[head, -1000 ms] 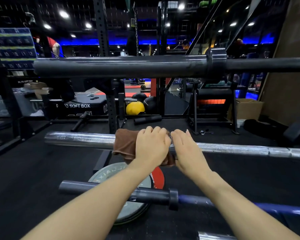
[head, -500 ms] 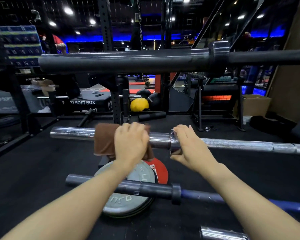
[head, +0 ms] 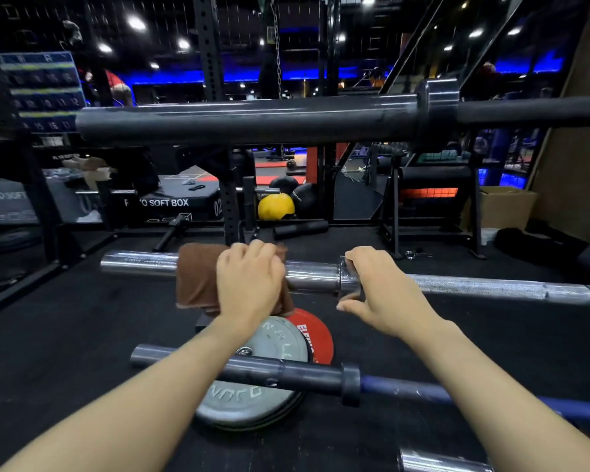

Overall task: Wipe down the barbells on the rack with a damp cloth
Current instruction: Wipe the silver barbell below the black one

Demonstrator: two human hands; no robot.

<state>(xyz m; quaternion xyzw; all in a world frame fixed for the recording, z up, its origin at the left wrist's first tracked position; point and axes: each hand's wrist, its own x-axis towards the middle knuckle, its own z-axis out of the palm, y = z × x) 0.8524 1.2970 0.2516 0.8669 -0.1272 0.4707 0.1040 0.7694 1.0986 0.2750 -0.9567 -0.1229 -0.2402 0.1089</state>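
Observation:
A chrome barbell (head: pixel 491 289) lies level across the middle of the view. A brown cloth (head: pixel 195 277) is draped over its left sleeve, and my left hand (head: pixel 249 281) grips the sleeve through the cloth. My right hand (head: pixel 378 287) holds the bar at its collar, fingers curled over the top and thumb underneath. Higher up, a thick black barbell (head: pixel 252 119) spans the view. Lower down lies a barbell with a dark sleeve and a blue shaft (head: pixel 423 391).
Grey and red weight plates (head: pixel 273 338) lie on the black floor under the bars. A black rack upright (head: pixel 230 199) stands behind the chrome bar. Further back are a plyo soft box (head: pixel 164 202), a yellow ball (head: pixel 275 206) and a cardboard box (head: pixel 504 206).
My left hand has slid the cloth leftward along the chrome sleeve, away from the collar. My right hand has kept its hold at the collar.

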